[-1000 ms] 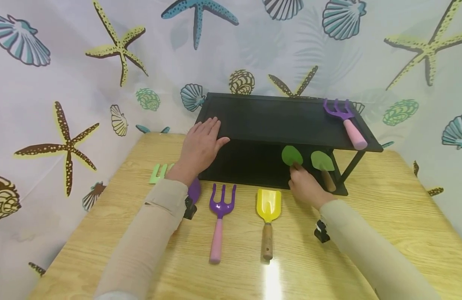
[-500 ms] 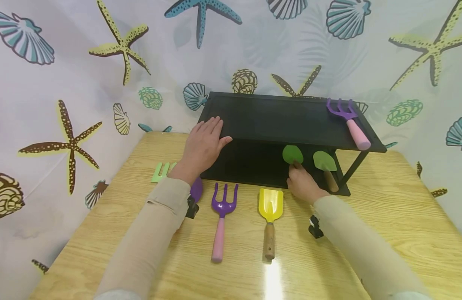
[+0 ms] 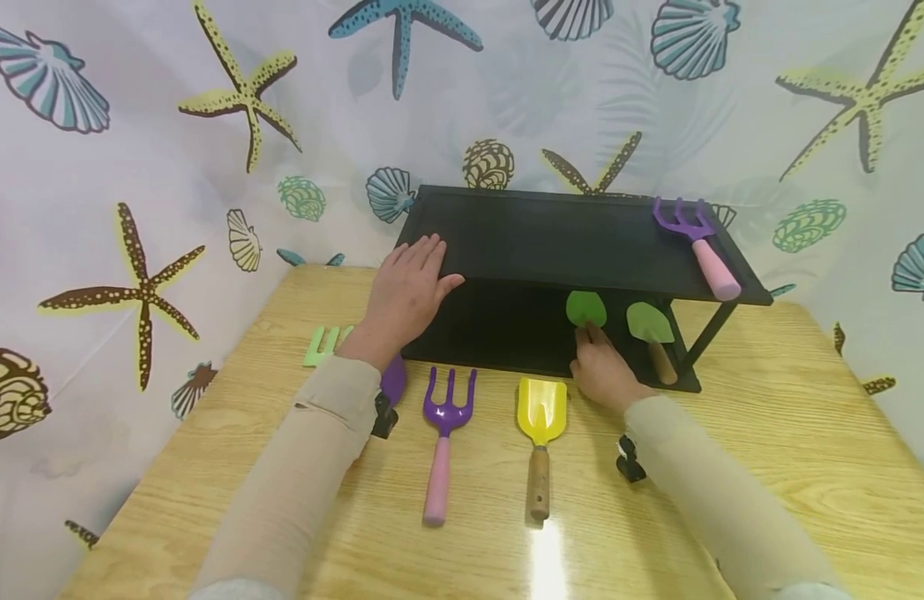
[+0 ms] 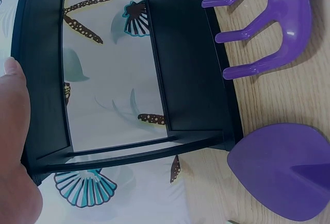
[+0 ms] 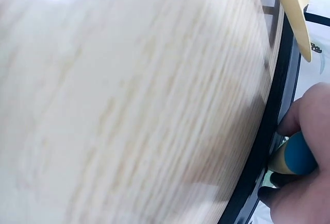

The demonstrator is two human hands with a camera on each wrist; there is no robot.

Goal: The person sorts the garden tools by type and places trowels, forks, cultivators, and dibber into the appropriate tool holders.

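Observation:
My left hand (image 3: 409, 292) rests palm down on the left end of the black shelf's top board (image 3: 536, 237), fingers straight. On the lower level, my right hand (image 3: 606, 371) holds a green hand trowel (image 3: 586, 308) by its handle, blade pointing to the back. In the right wrist view, the thumb and fingers close around the handle's rounded, blue-looking end (image 5: 300, 154). Just right of it on the same level lies a lighter green trowel (image 3: 647, 323) with a brown handle. A purple fork with a pink handle (image 3: 715, 271) lies at the top board's right end.
On the wooden table before the shelf lie a purple fork (image 3: 447, 414) and a yellow scoop (image 3: 541, 408). A purple trowel (image 4: 283, 170) and a light green rake (image 3: 321, 346) are partly hidden by the left arm. A patterned cloth (image 3: 506, 100) hangs behind.
The right wrist has shifted slightly left, with the fingers still at the green trowel, which has barely moved. The left hand stays on the shelf top. The head view has shifted slightly.

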